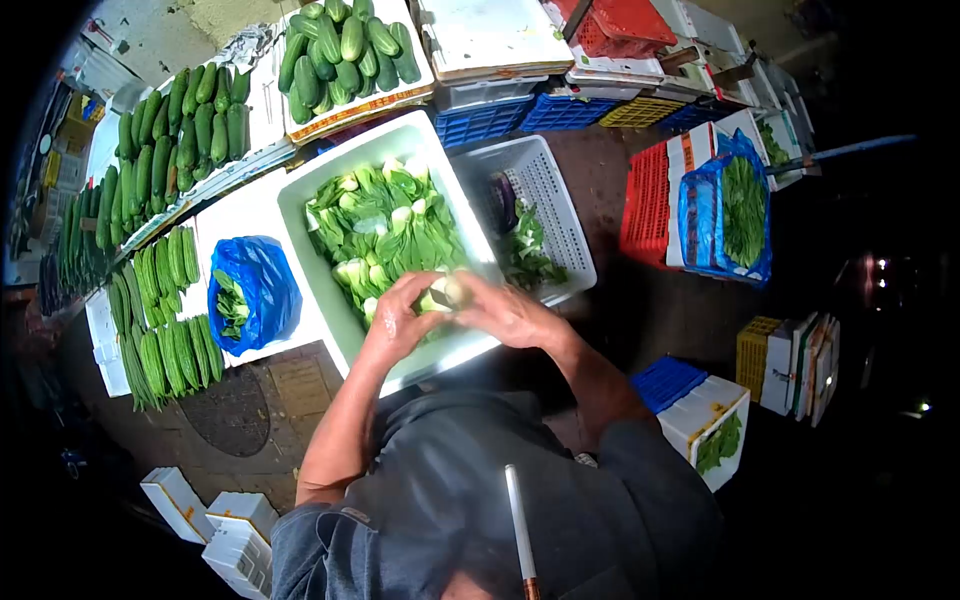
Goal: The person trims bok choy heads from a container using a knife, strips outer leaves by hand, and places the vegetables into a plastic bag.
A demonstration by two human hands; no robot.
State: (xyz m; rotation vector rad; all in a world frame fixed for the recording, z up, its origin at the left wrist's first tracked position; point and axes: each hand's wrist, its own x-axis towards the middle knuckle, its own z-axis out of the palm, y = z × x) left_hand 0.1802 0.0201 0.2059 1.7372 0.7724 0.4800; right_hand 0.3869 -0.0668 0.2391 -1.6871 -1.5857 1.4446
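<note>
A bok choy [441, 292] is held between my two hands, its pale base end toward my right hand. My left hand [402, 314] has its fingers closed around the near side of it. The fingers of my right hand [508, 312] are bent onto the base end and slightly blurred. Both hands are over the near part of a deep white foam box [432, 368]. Inside this box lie several leafy bok choy [385, 215] with pale bases.
A white perforated basket [563, 200] with green leaves stands right of the box. On the left are a blue plastic bag [262, 295] of greens, ridged gourds [180, 355] and cucumbers [348, 45]. A blue-lined crate of greens [742, 212] stands farther right.
</note>
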